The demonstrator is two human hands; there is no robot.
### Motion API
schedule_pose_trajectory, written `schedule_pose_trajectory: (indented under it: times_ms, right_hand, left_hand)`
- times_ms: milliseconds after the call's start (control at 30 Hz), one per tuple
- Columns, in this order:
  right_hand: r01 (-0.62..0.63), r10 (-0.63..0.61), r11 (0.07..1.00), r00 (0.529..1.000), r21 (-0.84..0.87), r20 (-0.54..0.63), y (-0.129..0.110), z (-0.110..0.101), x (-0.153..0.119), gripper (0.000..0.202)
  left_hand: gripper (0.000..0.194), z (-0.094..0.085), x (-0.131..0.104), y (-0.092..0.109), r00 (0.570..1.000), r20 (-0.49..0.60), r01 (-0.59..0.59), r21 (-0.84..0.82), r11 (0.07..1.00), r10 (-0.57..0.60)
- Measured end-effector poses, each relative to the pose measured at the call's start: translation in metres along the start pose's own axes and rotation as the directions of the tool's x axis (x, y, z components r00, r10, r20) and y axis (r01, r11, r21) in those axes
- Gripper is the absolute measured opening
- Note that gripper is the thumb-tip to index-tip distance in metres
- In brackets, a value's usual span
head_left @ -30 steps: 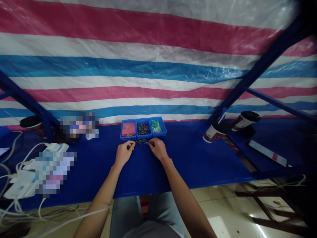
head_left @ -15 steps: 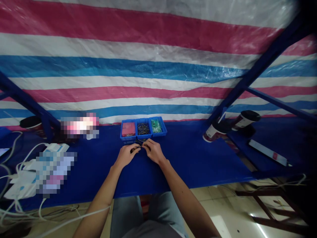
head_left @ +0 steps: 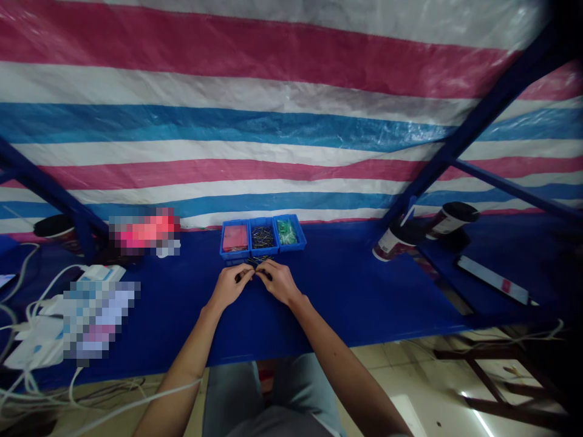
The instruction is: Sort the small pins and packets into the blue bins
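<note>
My left hand (head_left: 231, 284) and my right hand (head_left: 279, 281) meet fingertip to fingertip over the blue table (head_left: 355, 291). Both are closed in a pinch; what they hold is too small to make out. Just beyond the fingers lies a small pile of dark, thin metal pieces (head_left: 260, 260). Behind it stand three joined blue bins: the left one holds flat pink pieces (head_left: 235, 237), the middle one dark screw-like pieces (head_left: 263, 237), the right one green and clear pieces (head_left: 286, 232).
White power strips (head_left: 43, 340) with tangled cables (head_left: 31, 379) lie at the left. Dark-lidded cups (head_left: 394, 241) stand at the right, near a long white object (head_left: 494, 279). Blue frame bars (head_left: 455, 145) slant up on both sides before a striped sheet (head_left: 273, 133).
Both hands have shifted slightly towards me and to the left, and their fingertips have come closer together. More of the dark pile shows beyond them.
</note>
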State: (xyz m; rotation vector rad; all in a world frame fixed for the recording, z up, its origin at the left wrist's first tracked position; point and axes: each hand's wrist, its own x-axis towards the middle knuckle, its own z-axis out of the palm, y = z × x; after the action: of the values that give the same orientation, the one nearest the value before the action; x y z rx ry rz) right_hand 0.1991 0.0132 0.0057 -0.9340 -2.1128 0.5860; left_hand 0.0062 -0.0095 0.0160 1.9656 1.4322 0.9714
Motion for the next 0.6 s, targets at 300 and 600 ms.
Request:
schedule_pose_trajectory:
  times_ms: [300, 600]
  right_hand:
    - [0.022, -0.020, 0.998, 0.999, -0.053, 0.027, -0.0016, -0.0014, 0.0006, 0.017]
    - [0.001, 0.011, 0.987, 0.997, -0.160, 0.077, -0.0041, -0.0033, 0.0023, 0.013]
  left_hand:
    - [0.028, -0.0010, 0.0002, 0.0023, 1.000, 0.011, -0.014, 0.005, 1.000, 0.014]
    - [0.028, -0.0006, 0.0004, 0.0001, 1.000, 0.007, -0.017, -0.016, 1.000, 0.017]
